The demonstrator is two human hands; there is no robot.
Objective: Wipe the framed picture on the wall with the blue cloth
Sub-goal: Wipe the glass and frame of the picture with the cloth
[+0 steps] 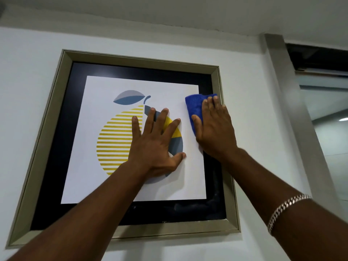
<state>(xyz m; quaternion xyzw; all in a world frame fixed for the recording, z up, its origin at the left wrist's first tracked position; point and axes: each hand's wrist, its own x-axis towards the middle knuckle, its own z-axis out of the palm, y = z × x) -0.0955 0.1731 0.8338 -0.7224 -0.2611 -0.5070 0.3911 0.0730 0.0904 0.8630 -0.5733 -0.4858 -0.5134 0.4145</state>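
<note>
The framed picture (56,113) hangs on a white wall: a dull gold frame, a black mat, and a white print of a striped yellow and grey fruit. My left hand (156,144) lies flat on the glass over the fruit with fingers spread and nothing in it. My right hand (214,129) presses the blue cloth (194,108) flat against the glass at the picture's right side, near the upper right of the print. The cloth reaches across the black mat to the frame's right inner edge. A metal chain bracelet sits on my right forearm.
A grey metal door or window frame (293,110) runs down the wall to the right of the picture, with glass (327,113) beyond it. The ceiling (169,12) is close above. Smudges show on the black mat at the lower right.
</note>
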